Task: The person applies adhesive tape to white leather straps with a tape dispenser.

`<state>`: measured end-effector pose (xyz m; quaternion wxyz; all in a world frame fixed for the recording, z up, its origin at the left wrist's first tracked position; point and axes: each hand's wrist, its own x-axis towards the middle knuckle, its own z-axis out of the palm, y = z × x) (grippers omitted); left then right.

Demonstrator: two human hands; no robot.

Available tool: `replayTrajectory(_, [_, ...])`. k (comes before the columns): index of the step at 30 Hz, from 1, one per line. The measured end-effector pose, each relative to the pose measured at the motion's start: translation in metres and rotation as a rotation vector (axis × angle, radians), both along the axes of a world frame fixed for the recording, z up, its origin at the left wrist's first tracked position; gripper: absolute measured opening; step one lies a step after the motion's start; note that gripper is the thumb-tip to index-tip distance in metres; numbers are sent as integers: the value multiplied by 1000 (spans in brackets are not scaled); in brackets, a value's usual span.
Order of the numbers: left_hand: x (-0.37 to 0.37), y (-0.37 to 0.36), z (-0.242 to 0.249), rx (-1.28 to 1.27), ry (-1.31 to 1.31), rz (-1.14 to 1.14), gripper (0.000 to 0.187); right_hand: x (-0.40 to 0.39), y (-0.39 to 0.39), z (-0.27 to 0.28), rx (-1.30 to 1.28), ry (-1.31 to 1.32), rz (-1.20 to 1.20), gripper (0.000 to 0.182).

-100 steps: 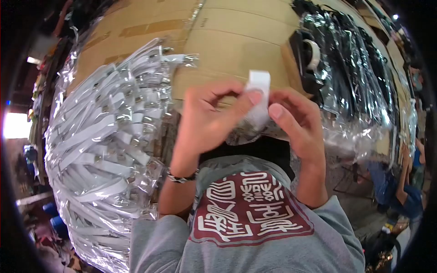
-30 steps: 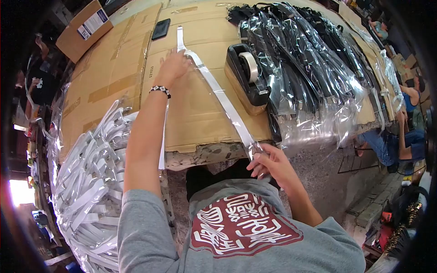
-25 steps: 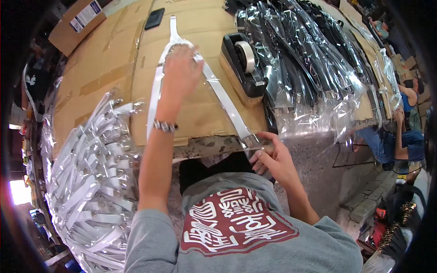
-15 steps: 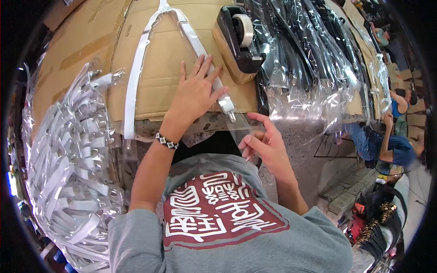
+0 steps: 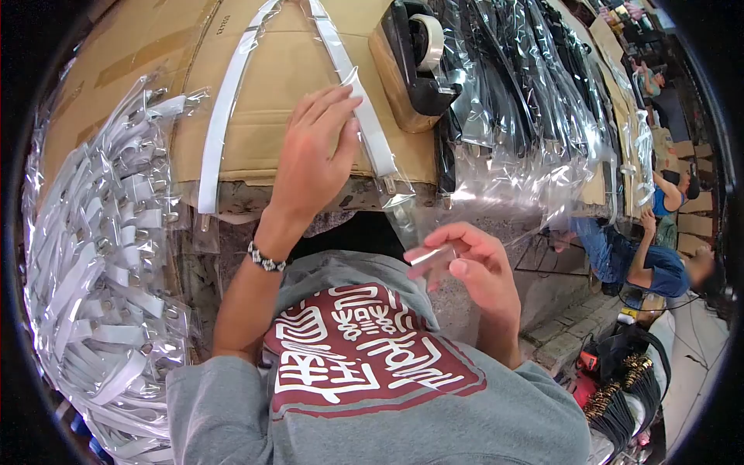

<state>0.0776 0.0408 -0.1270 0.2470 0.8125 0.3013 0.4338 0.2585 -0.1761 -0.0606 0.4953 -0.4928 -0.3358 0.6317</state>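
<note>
White elastic suspenders [image 5: 372, 128] in a clear plastic sleeve lie spread in an inverted V on cardboard, with metal clips at the lower ends. My left hand [image 5: 318, 151], wearing a beaded bracelet, is over the inner edge of the right-hand strap. Its fingers are stretched out, close together, and its thumb is apart; nothing shows in it. Below the table edge, my right hand [image 5: 484, 271] has a short shiny strip of clear plastic [image 5: 431, 259] at its curled fingertips. Whether that strip is tape cannot be made out.
A black tape dispenser [image 5: 411, 77] with a whitish roll stands right of the suspenders. Beyond it lie black straps [image 5: 519, 85] in clear bags. A large heap of bagged white straps [image 5: 116, 287] fills the left side. People [image 5: 647, 256] sit at the far right.
My left hand has shifted left and lifted off the strap. My right hand has drawn down and right, away from the sleeve's lower end, with the clear strip now at its fingertips.
</note>
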Motion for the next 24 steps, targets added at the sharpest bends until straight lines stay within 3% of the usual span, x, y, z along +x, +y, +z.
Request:
replayTrajectory(4, [-13, -31, 14, -69, -65, 31, 22, -10, 25, 2, 64, 123, -39, 45])
replayTrajectory(7, [-22, -49, 10, -224, -87, 82, 22, 6, 49, -9, 38, -48, 16, 45])
replayTrajectory(8, [-25, -55, 11, -337, -95, 92, 20, 3, 58, -2, -64, -184, -52, 32])
replayTrajectory(11, [-27, -62, 7, -514, -130, 119, 18, 2, 86, 0, -139, -457, -40, 22])
replayTrajectory(17, [-21, -55, 2, -690, -157, 169, 22, 3, 126, -44, 269, -955, -79, 23])
replayTrajectory(20, [-15, -43, 7, -686, -147, 203, 26, -2, 135, -40, 273, -1120, -133, 23])
replayTrajectory(24, [-6, -30, 6, -649, -96, 206, 29, 2, 141, -46, 180, -1017, -116, 20])
